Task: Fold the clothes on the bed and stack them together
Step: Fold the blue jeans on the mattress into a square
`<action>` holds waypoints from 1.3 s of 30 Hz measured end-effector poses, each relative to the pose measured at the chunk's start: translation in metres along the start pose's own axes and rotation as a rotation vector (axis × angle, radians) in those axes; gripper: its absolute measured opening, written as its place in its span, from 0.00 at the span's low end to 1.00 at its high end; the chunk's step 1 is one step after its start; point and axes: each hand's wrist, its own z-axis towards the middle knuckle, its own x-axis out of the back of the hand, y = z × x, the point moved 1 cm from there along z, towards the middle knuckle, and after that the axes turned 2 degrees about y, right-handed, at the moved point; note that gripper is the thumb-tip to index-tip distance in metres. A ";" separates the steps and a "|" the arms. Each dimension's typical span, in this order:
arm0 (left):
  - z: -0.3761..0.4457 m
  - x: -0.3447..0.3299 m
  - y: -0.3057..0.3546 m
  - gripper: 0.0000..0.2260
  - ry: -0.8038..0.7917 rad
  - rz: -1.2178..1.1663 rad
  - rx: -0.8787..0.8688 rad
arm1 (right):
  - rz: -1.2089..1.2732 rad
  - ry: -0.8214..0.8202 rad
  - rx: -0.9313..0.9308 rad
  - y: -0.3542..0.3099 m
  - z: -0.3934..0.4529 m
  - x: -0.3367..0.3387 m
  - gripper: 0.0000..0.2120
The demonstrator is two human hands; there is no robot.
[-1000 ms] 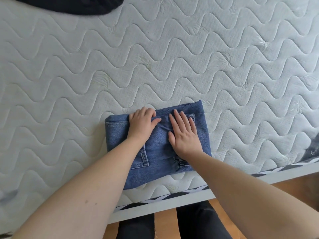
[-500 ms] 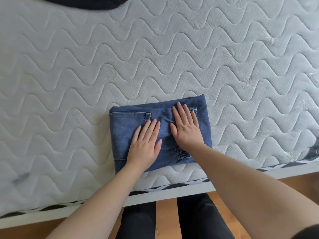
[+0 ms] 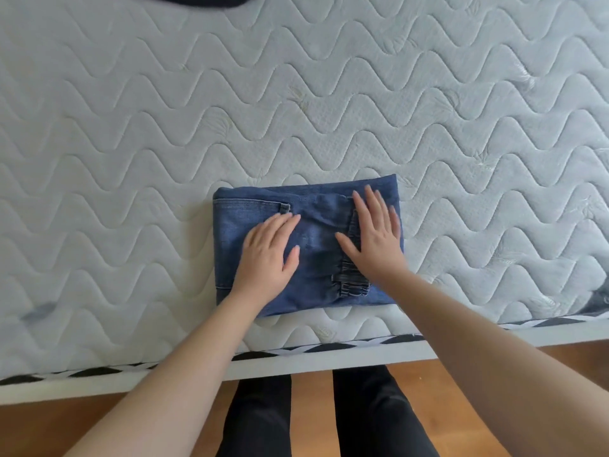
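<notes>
Flat-palmed, your left hand (image 3: pixel 268 253) and right hand (image 3: pixel 374 237) press the folded jeans (image 3: pixel 316 239) on the mattress (image 3: pixel 296 94), gripping nothing

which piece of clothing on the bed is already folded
The blue jeans near the bed's front edge: a neat rectangle under both flat hands. The dark garment at the far edge is only partly in view, its state unclear.
</notes>
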 end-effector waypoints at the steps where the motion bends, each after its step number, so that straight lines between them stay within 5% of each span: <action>1: 0.002 0.011 -0.003 0.22 0.098 -0.004 0.024 | 0.032 0.063 -0.094 0.011 -0.004 0.005 0.36; 4: -0.001 0.027 -0.026 0.20 0.360 -0.030 0.193 | 0.260 0.076 -0.478 0.045 -0.015 0.012 0.40; 6: -0.007 0.024 -0.040 0.20 0.402 -0.158 0.414 | 0.334 0.041 -0.533 0.055 -0.022 0.013 0.42; 10: -0.008 0.027 -0.052 0.20 0.375 -0.579 0.926 | 0.455 -0.082 -0.507 0.048 -0.022 0.017 0.34; 13: -0.009 0.027 -0.067 0.19 0.176 -0.779 1.176 | 0.440 -0.123 -0.511 0.040 -0.013 0.019 0.27; 20: -0.025 0.026 -0.063 0.10 0.049 -1.152 0.951 | 0.538 -0.054 -0.467 0.017 -0.027 0.010 0.35; 25: -0.043 0.022 -0.070 0.12 0.027 -1.012 0.891 | 0.574 -0.084 -0.441 0.010 -0.022 0.009 0.43; 30: -0.037 0.021 -0.060 0.26 0.019 -0.851 0.947 | 0.396 -0.111 -0.388 -0.004 -0.018 0.011 0.46; 39: -0.029 0.094 -0.007 0.24 0.068 -0.802 0.931 | 0.515 -0.125 -0.453 -0.038 -0.024 0.070 0.34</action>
